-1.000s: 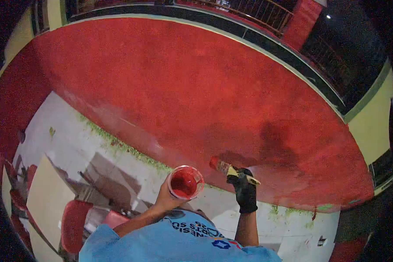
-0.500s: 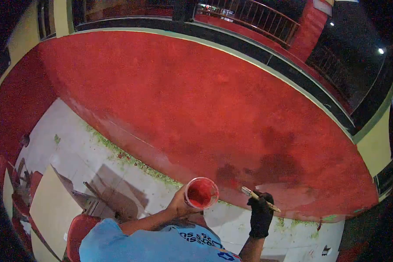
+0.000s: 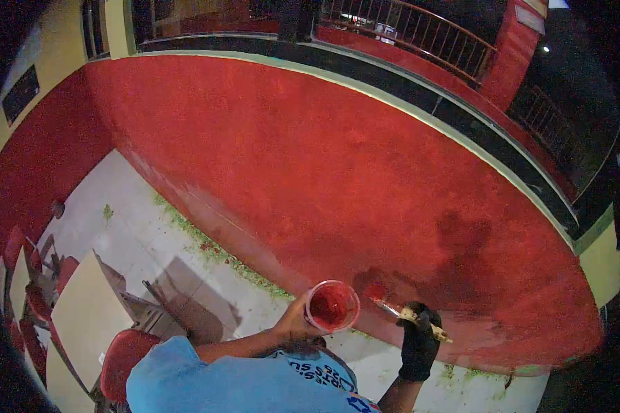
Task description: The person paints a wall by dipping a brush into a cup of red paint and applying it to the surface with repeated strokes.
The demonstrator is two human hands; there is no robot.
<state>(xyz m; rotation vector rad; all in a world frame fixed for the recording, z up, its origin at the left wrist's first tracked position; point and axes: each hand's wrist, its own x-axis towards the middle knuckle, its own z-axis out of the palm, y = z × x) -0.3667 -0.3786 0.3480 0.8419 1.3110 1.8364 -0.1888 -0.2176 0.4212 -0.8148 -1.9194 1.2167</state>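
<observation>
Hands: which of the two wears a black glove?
The right hand, closed around the paintbrush near the red wall. The left hand is bare and holds the cup of red paint.

Red wall (image 3: 310, 158) under railing (image 3: 420, 31); pale tiled floor (image 3: 117, 227) — beige table (image 3: 83, 316), red chairs (image 3: 120, 354); dim light.

Outdoor eating area or courtyard of building, at night. Long red-painted wall (image 3: 310, 172) running beside pale tiled floor (image 3: 138, 241), green moss growing along wall's foot. Railed balcony (image 3: 420, 27) sitting above wall. Red chairs (image 3: 120, 358) and beige tables (image 3: 83, 316) standing at floor's left edge. Lamps glowing in dark background.
</observation>
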